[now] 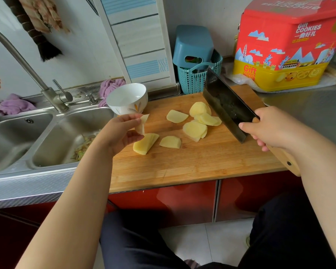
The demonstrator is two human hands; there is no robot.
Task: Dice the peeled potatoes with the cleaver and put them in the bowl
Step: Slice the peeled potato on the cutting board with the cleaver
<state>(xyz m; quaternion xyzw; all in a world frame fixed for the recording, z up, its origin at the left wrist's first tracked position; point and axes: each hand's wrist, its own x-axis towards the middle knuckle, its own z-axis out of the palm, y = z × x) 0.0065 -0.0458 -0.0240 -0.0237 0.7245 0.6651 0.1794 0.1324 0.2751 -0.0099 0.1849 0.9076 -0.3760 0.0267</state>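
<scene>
Here the left hand is pinching thin potato slices between thumb and fingers, lifted over the cutting board's left edge, just below the white bowl sitting at the board's far left corner. The right hand is gripping the cleaver by its handle, blade tilted above the board's right side. More cut potato pieces are lying spread across the board's middle, beside the sink.

Potato slices on board, bowl behind-left, sink left
</scene>
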